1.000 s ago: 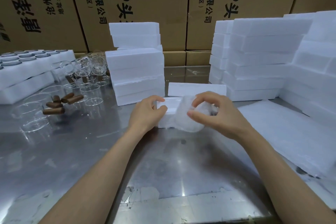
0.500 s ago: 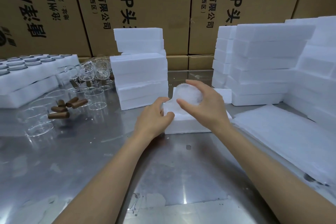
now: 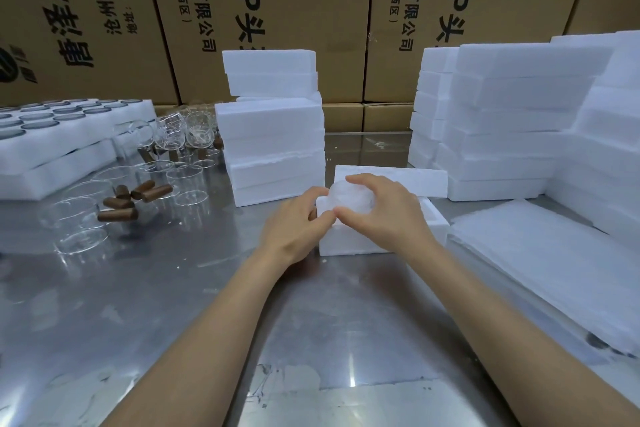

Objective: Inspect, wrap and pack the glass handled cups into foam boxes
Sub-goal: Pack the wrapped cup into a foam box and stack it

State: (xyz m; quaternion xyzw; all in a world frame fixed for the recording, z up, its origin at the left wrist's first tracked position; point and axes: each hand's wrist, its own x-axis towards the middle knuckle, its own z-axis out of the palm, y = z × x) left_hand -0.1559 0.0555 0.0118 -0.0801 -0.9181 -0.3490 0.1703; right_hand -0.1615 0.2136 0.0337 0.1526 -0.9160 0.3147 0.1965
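A cup wrapped in white foam sheet (image 3: 349, 196) sits at the left end of an open foam box (image 3: 367, 243) in the middle of the steel table. My right hand (image 3: 384, 211) curls over the wrapped cup from above and grips it. My left hand (image 3: 298, 222) holds the box's left end, its fingertips meeting the wrapped cup. The box's lid (image 3: 394, 180) lies just behind. Bare glass cups with brown handles (image 3: 138, 196) lie and stand at the left.
A stack of foam boxes (image 3: 273, 135) rises just behind my left hand, and bigger stacks (image 3: 502, 121) fill the right. Foam wrapping sheets (image 3: 540, 260) lie at the right. Foam trays of glasses (image 3: 52, 135) sit far left. Cardboard cartons (image 3: 277, 10) form the back wall.
My right hand lowered the wrapped cup from above the box down into its left end. My left hand stayed at the box's left side.
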